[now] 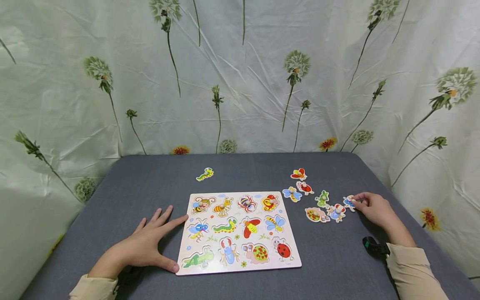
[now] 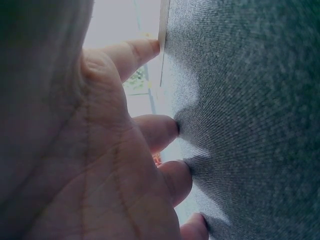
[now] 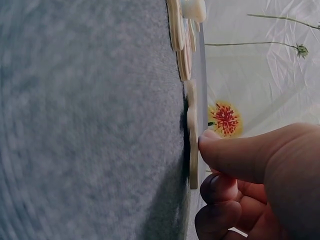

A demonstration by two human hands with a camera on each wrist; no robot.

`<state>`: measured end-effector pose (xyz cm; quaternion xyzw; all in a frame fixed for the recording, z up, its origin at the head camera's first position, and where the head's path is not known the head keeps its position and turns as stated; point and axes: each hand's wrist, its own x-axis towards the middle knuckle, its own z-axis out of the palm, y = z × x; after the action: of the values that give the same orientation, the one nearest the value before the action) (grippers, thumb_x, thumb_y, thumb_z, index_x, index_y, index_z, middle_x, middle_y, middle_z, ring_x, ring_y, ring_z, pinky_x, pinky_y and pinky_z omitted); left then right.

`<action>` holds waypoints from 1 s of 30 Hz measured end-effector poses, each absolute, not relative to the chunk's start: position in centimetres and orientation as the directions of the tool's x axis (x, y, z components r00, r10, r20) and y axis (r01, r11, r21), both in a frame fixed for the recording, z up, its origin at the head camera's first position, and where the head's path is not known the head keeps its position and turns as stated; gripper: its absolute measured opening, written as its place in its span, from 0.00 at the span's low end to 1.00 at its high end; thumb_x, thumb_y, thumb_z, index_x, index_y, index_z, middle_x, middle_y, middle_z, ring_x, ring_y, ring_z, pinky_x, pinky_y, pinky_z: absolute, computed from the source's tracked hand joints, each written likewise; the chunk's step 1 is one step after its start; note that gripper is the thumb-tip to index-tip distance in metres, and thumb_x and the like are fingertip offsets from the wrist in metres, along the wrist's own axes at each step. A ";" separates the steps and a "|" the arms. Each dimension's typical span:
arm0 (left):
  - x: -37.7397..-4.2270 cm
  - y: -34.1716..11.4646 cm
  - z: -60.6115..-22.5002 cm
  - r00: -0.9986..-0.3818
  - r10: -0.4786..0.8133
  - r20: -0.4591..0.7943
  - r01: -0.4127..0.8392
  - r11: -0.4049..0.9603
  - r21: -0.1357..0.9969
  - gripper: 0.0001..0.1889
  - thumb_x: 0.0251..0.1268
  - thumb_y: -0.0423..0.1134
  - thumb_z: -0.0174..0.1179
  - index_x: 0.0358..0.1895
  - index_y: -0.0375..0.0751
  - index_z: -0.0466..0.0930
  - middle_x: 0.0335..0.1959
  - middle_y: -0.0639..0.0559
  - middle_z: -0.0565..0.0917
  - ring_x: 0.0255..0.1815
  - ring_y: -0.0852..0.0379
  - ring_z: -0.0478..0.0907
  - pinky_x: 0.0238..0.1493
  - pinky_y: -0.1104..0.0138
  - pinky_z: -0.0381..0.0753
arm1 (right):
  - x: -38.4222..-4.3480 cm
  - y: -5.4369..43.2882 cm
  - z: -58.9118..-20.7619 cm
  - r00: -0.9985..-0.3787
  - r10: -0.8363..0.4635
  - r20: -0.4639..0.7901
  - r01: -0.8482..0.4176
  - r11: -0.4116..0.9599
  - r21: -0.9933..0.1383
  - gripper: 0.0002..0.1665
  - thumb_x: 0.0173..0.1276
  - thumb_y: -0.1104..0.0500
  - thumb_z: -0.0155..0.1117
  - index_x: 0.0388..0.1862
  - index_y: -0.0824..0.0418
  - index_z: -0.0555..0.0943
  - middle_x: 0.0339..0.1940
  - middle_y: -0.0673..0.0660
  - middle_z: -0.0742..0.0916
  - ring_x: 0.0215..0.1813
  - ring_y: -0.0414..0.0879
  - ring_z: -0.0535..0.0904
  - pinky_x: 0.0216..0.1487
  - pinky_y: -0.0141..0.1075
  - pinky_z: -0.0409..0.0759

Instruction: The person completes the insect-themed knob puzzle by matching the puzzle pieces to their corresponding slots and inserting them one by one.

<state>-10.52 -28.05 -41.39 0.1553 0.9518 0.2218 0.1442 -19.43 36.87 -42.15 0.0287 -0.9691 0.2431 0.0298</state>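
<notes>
A wooden insect peg puzzle board (image 1: 240, 267) lies on the table, knobbed pieces filling its top row. My left hand (image 1: 144, 246) is spread flat beside it, thumb and index finger touching its left edge; in the left wrist view the other fingertips (image 2: 175, 182) press on the cloth. At the right, my right hand (image 1: 378, 212) pinches a blue insect puzzle piece (image 1: 348, 203) between thumb and fingers. From the right wrist view, that piece (image 3: 193, 150) shows edge-on with shadow under it; whether it is fully off the cloth I cannot tell.
Between board and right hand lie loose pieces: a beetle (image 1: 336, 213), a snail (image 1: 317, 215), a green grasshopper (image 1: 322, 199), a dragonfly (image 1: 292, 194), a ladybug (image 1: 305, 188) and a red-winged insect (image 1: 298, 174). A caterpillar piece (image 1: 205, 174) lies behind the board. A flowered curtain (image 1: 240, 83) hangs behind the table.
</notes>
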 end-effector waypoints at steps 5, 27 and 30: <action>-10.5 -28.0 -41.2 -0.909 0.364 -0.204 0.242 0.858 0.453 0.68 0.36 0.70 0.85 0.87 0.64 0.59 0.88 0.27 0.48 0.85 0.14 0.40 0.71 0.15 0.40 | -19.5 37.0 -42.0 -0.998 -0.020 0.066 -0.048 0.882 -0.468 0.19 0.80 0.56 0.62 0.49 0.75 0.84 0.24 0.49 0.76 0.24 0.38 0.67 0.29 0.34 0.63; -10.4 -28.0 -41.2 -0.905 0.374 -0.204 0.243 0.846 0.475 0.67 0.37 0.68 0.86 0.87 0.62 0.59 0.88 0.26 0.48 0.85 0.14 0.39 0.70 0.14 0.40 | -19.4 37.5 -41.7 -1.000 0.009 0.009 0.004 0.890 -0.456 0.21 0.80 0.53 0.64 0.47 0.73 0.85 0.26 0.51 0.79 0.30 0.42 0.69 0.33 0.36 0.65; -10.4 -28.1 -41.3 -0.906 0.375 -0.198 0.248 0.847 0.471 0.67 0.37 0.69 0.85 0.87 0.63 0.59 0.88 0.26 0.48 0.85 0.14 0.40 0.70 0.14 0.40 | -19.4 37.5 -41.8 -0.999 -0.021 0.030 -0.033 0.891 -0.452 0.19 0.80 0.54 0.64 0.50 0.72 0.85 0.27 0.51 0.78 0.30 0.41 0.68 0.33 0.36 0.64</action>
<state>-10.36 -28.07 -41.25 0.1640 0.9503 0.2231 0.1425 -19.38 37.55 -41.76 0.0139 -0.9723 0.2328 0.0121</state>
